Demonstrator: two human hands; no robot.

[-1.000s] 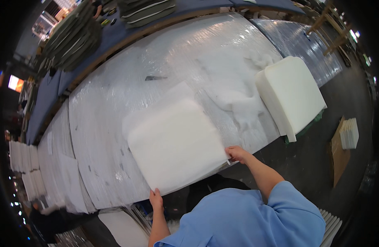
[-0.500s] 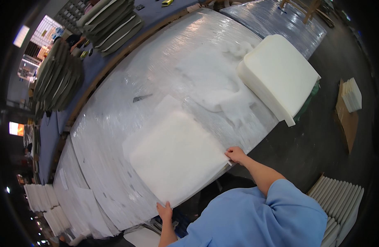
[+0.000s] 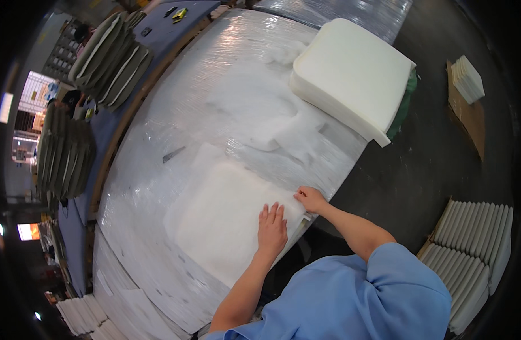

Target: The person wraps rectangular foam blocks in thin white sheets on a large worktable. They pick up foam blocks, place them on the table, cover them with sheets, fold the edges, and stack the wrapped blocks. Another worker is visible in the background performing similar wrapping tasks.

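In front of me a soft white square pad lies flat on a table covered in clear plastic wrap. My left hand rests flat on the pad near its right side, fingers stretched out. At the pad's right corner, by the table edge, my right hand has its fingers pinched together on the corner of the pad. A small pale piece sticks out just below that hand; its kind cannot be made out. Thin, crumpled white padding lies farther up the table.
A thick block of stacked white sheets stands on the table's far right, above a green bag. Grey-green cushions are piled on the blue table at left. White folded pads stand on the floor at right, near cardboard.
My left hand has moved from the pad's near left corner rightward onto its surface, close to my right hand. The right hand stays at the right corner. The whole view has shifted.
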